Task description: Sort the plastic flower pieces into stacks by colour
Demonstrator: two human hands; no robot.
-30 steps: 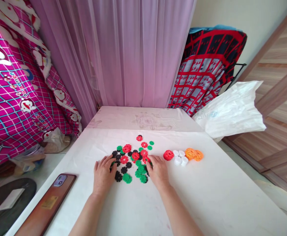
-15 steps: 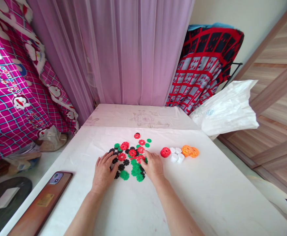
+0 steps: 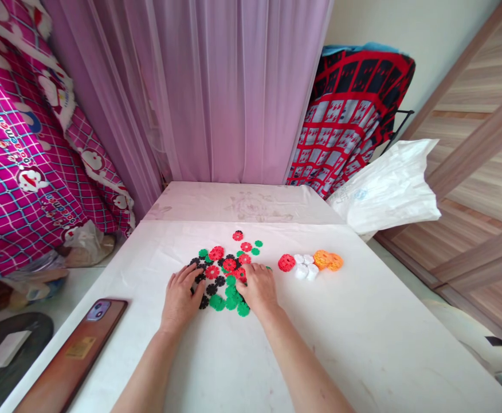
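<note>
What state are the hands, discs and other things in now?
Loose discs, mixed red, black and green, overlapping
Left hand, open, curved over the loose discs
Right hand, bent over the loose discs; grip hidden
Separate red discs, stacked
White discs, clustered together
Orange discs, two overlapping stacks
Phone, lying flat, camera side up
Purple curtain, hanging in folds
White bag, creased

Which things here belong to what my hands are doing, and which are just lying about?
Seemingly in use:
Black discs, by your left hand
Red discs and green discs, around your right hand
Probably also white discs and orange discs, farther right

Just lying about, apparently:
Phone, left side of the table
White bag, by its right edge
</note>
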